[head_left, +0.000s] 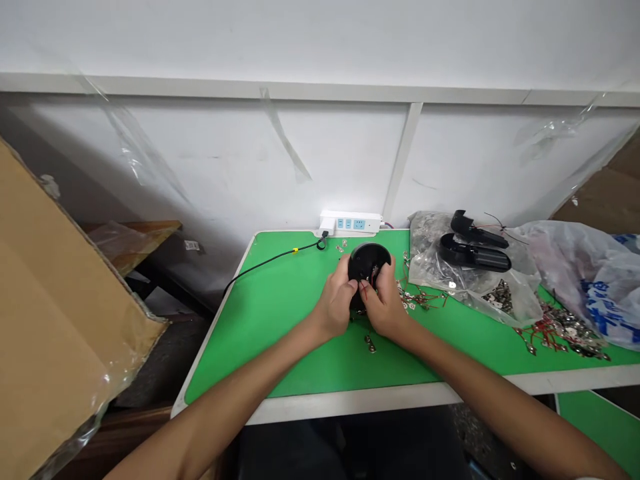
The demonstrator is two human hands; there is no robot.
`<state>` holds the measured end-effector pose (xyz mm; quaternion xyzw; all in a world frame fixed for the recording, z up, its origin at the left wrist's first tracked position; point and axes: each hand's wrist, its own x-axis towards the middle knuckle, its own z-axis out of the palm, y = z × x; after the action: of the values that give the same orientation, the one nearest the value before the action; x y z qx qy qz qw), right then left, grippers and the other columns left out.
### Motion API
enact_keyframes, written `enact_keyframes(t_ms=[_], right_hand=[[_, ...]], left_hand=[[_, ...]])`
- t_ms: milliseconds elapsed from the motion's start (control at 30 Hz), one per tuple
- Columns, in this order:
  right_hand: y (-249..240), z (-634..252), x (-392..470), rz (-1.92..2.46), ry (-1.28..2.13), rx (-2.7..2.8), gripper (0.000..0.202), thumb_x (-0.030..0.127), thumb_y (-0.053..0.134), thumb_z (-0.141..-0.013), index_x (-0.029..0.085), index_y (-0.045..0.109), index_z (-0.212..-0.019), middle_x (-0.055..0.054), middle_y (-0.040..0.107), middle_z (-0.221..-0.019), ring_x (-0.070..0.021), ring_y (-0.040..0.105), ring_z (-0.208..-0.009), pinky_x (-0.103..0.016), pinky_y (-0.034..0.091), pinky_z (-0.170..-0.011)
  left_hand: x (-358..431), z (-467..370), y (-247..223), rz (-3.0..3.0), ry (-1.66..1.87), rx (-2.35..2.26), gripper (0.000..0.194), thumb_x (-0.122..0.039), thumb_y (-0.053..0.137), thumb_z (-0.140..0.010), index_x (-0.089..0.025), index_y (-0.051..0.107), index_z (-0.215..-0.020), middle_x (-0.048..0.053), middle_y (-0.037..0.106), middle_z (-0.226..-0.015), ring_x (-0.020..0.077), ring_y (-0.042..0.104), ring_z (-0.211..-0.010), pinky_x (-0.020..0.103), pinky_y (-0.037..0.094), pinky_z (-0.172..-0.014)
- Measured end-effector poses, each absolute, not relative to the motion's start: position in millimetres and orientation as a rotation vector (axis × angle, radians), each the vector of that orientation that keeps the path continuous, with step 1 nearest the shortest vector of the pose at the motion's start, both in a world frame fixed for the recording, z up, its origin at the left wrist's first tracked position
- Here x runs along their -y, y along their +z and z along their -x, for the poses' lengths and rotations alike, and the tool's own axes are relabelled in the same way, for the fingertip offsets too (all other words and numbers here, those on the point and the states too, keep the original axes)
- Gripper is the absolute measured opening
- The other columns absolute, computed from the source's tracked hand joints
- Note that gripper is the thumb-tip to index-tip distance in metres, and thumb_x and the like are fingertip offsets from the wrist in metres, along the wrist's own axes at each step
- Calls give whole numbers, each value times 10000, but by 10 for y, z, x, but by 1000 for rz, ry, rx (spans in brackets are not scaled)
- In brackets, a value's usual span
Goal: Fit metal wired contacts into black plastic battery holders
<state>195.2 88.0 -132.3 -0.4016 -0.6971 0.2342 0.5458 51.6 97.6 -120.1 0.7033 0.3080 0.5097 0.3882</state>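
Observation:
Both hands grip a black plastic housing with a rounded top, held just above the green table. My left hand is closed around its left side, thumb pressed near the middle. My right hand wraps the right side, and its thumb and fingers press inside near a thin red wire. Below them on the table lie small metal contact pieces. To the right of the right hand is a scatter of metal contacts with red wires. The housing's lower part is mostly hidden by the hands.
A white power strip with a black cable sits against the wall. At right, black plastic housings rest on a clear bag beside a heap of wired contacts. A cardboard box stands at left.

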Motion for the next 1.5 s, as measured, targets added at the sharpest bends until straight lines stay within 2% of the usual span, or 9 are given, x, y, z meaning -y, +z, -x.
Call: enact_keyframes(t_ms=[200,433,500,567,667,767,933,1200,1500], right_hand=[[-1315,-1988,-925,927,559,1724,478,314,505,-997,206,362,-1440,-145,630,-1246,-299,649,-1099,-501,574,-985],[-1282,-2011,-1034,968,429,1738,730,395,633,-991,204,239,-1575,-226,438,-1557,-347,526,-1403,-592,468,-1167],[-1237,-2058,-1073,940,249,1764,640,397,677,-970,221,384,-1511,-208,485,-1490,-359,512,-1396,-608,449,-1174],[-1183,-2104,-1103,909,128,1840,397,364,650,-989,244,552,-1355,-171,589,-1338,-352,550,-1317,-602,465,-1137],[-1119,-2152,-1140,873,131,1937,142,305,567,-1039,262,645,-1151,-111,694,-1126,-308,632,-1110,-540,516,-1012],[-1087,-2194,-1179,854,148,1926,121,279,537,-1051,254,651,-1084,-91,721,-1057,-286,647,-1023,-495,516,-949],[-1055,-2283,-1237,848,148,1979,136,285,530,-1047,246,661,-1056,-92,714,-1012,-276,646,-979,-459,518,-920],[-1108,-2369,-1350,907,246,2058,164,322,527,-1057,219,650,-1028,-86,679,-981,-239,644,-921,-385,529,-835],[-1171,-2234,-1270,931,155,2027,175,302,464,-1076,218,617,-1064,-119,664,-1024,-271,629,-987,-424,529,-895]], left_hand=[[-992,-571,-1223,-1622,1381,-765,496,-492,423,-1049,-157,630,-1350,115,674,-1333,304,596,-1251,398,442,-1152],[-1164,-660,-1275,-1124,1470,-942,500,-629,574,-986,-170,662,-1164,77,722,-1169,257,628,-1204,337,507,-1052],[-1215,-647,-1298,-1060,1473,-938,483,-627,646,-946,-180,654,-1131,58,718,-1130,237,634,-1184,313,511,-1034],[-1241,-630,-1307,-1001,1461,-904,496,-624,720,-895,-179,649,-1103,42,714,-1079,210,654,-1106,282,531,-976],[-1230,-615,-1283,-886,1434,-889,557,-632,810,-810,-171,648,-1079,22,708,-968,161,668,-887,230,548,-770],[-1194,-603,-1222,-859,1346,-877,594,-666,821,-789,-163,651,-1054,18,701,-844,133,633,-665,218,514,-591],[-1166,-559,-1144,-872,1232,-871,577,-678,802,-820,-152,660,-1009,35,707,-743,124,617,-542,223,520,-534],[-1212,-523,-1187,-848,1118,-853,435,-525,805,-873,-131,707,-1032,94,774,-863,148,702,-680,235,561,-655],[-1178,-629,-1209,-997,1247,-896,483,-525,791,-875,-197,723,-1222,61,771,-1102,187,699,-985,216,542,-761]])
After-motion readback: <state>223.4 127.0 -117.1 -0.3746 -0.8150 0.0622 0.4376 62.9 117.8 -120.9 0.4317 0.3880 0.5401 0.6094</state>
